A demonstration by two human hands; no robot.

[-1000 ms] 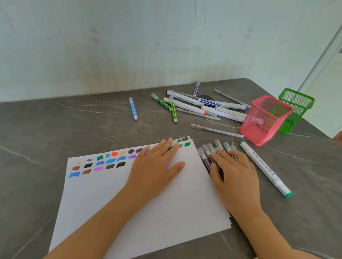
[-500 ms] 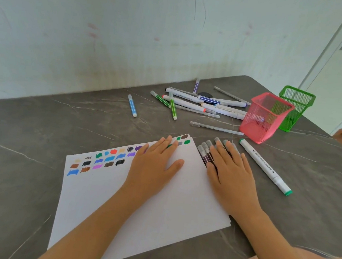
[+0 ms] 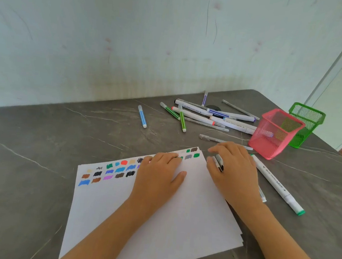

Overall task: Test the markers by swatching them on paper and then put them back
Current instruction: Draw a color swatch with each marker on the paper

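A white paper sheet lies on the grey table, with rows of colour swatches along its far edge. My left hand rests flat on the paper, fingers over the swatch row. My right hand curls round a bundle of grey-capped markers at the paper's right edge. A long white marker with a green cap lies just right of that hand. The pink mesh cup and green mesh cup stand at the far right.
Loose markers lie in a pile behind the paper, with a blue marker apart to the left and a thin clear pen near the pink cup. The wall runs along the table's far edge. A door stands at right.
My right hand went from lying flat over the bundle of markers to curling its fingers round them, gathering them together. The left hand stayed on the paper.
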